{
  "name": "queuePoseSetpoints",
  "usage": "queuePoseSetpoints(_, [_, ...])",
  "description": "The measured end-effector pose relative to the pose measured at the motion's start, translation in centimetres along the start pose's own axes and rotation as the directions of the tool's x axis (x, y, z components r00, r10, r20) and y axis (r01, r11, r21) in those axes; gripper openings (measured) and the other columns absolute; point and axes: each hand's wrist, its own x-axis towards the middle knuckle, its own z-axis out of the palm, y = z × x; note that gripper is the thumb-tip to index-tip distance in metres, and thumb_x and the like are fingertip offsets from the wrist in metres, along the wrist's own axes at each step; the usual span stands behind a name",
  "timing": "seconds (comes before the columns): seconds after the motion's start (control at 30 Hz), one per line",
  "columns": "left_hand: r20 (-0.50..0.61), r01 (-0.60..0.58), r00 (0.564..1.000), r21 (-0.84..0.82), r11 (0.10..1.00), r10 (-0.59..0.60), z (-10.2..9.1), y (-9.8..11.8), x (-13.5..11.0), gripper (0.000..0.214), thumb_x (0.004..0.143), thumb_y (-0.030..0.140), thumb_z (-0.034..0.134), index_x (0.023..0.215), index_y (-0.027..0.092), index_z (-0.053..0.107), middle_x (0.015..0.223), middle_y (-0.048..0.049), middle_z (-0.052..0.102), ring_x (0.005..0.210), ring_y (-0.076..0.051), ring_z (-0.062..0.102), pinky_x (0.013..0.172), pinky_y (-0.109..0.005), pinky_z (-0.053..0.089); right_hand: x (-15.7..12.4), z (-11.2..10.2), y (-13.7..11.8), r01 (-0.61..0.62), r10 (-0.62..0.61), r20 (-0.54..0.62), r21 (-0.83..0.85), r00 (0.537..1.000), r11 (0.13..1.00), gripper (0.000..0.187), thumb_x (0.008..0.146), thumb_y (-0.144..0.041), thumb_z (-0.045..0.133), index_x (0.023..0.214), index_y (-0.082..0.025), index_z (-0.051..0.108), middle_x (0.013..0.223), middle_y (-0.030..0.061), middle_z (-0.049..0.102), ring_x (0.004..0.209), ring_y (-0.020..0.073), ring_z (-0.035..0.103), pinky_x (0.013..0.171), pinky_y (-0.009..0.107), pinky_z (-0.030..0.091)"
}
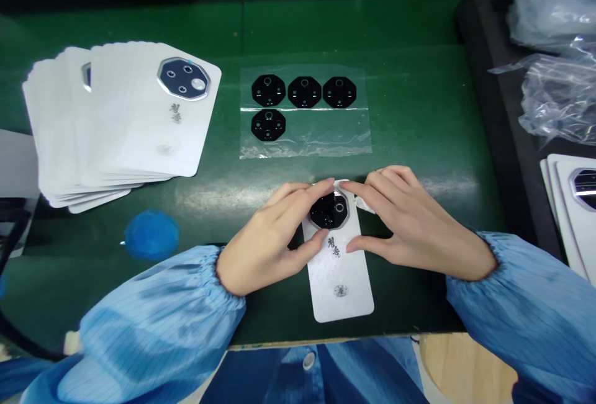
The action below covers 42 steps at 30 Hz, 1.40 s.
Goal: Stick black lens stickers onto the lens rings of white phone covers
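Observation:
A white phone back cover (342, 273) with dark lettering lies on the table in front of me. On its camera ring sits a glossy black octagonal lens plate (328, 210), slightly askew. My left hand (274, 230) grips around the plate, index finger at its upper edge and thumb at its lower edge. My right hand (403, 221) rests at the cover's right side, index fingertip by the top corner and thumb on the right edge. A crumpled white cloth (364, 205) pokes out from under its curled fingers, which are partly hidden.
Several black octagonal lens plates (304, 92) lie on a clear plastic sheet (321, 134). At left are a fanned stack of white covers (125, 125) and a round blue object (151, 234). A dark tray (503, 112) at right bears crumpled plastic bags (559, 94) and more covers (565, 218).

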Motion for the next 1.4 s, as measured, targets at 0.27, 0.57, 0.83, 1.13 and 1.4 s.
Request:
queuePoseSetpoints(0.27, [-0.004, 0.052, 0.999, 0.013, 0.999, -0.052, 0.02, 0.32, -0.03, 0.06, 0.084, 0.014, 0.062, 0.139, 0.005, 0.04, 0.127, -0.013, 0.057, 0.11, -0.019, 0.055, 0.097, -0.03, 0.046, -0.05, -0.06, 0.05, 0.017, -0.017, 0.02, 0.019, 1.0, 1.0, 0.064, 0.087, -0.055, 0.057, 0.133, -0.013, 0.045, 0.094, 0.0061, 0.051, 0.088, 0.0221, 0.047, 0.092, 0.042, 0.034])
queuePoseSetpoints(0.57, [-0.039, 0.044, 0.998, 0.026, 0.999, -0.043, 0.07, 0.33, -0.01, 0.06, 0.084, 0.016, 0.064, 0.138, 0.004, 0.04, 0.106, -0.0112, 0.062, 0.095, -0.019, 0.058, 0.087, -0.033, 0.049, -0.14, 0.1, -0.1, -0.015, 0.015, 0.01, 0.042, 1.0, 0.999, 0.069, 0.085, -0.059, 0.057, 0.128, -0.007, 0.047, 0.099, 0.0089, 0.055, 0.093, 0.0242, 0.05, 0.093, 0.042, 0.034])
queuePoseSetpoints(0.83, [-0.038, 0.071, 0.997, -0.032, 0.997, -0.072, 0.13, 0.21, 0.06, 0.06, 0.084, 0.016, 0.063, 0.139, 0.009, 0.039, 0.114, -0.0117, 0.062, 0.1, -0.02, 0.058, 0.088, -0.037, 0.052, -0.03, -0.04, -0.04, -0.012, 0.012, 0.021, 0.038, 1.0, 0.999, 0.068, 0.086, -0.059, 0.055, 0.131, -0.008, 0.047, 0.098, 0.0092, 0.056, 0.092, 0.0247, 0.051, 0.093, 0.043, 0.035])
queuePoseSetpoints(1.13, [-0.041, 0.109, 0.993, -0.081, 0.991, -0.113, 0.02, 0.23, 0.13, 0.06, 0.083, 0.016, 0.064, 0.138, 0.01, 0.041, 0.115, -0.0118, 0.063, 0.101, -0.021, 0.059, 0.09, -0.037, 0.052, 0.04, 0.04, -0.1, -0.006, 0.006, 0.015, 0.026, 1.0, 1.0, 0.065, 0.089, -0.056, 0.053, 0.13, -0.007, 0.047, 0.096, 0.0095, 0.055, 0.093, 0.0255, 0.051, 0.093, 0.045, 0.035])
queuePoseSetpoints(1.4, [-0.005, 0.153, 0.988, -0.092, 0.984, -0.154, -0.26, 0.35, 0.34, 0.058, 0.084, 0.014, 0.066, 0.137, 0.009, 0.042, 0.115, -0.0092, 0.062, 0.098, -0.017, 0.058, 0.09, -0.029, 0.049, -0.1, 0.19, 0.05, -0.007, 0.007, 0.018, 0.009, 1.0, 1.0, 0.064, 0.091, -0.053, 0.051, 0.132, -0.004, 0.045, 0.096, 0.0103, 0.055, 0.095, 0.0268, 0.05, 0.093, 0.047, 0.035])
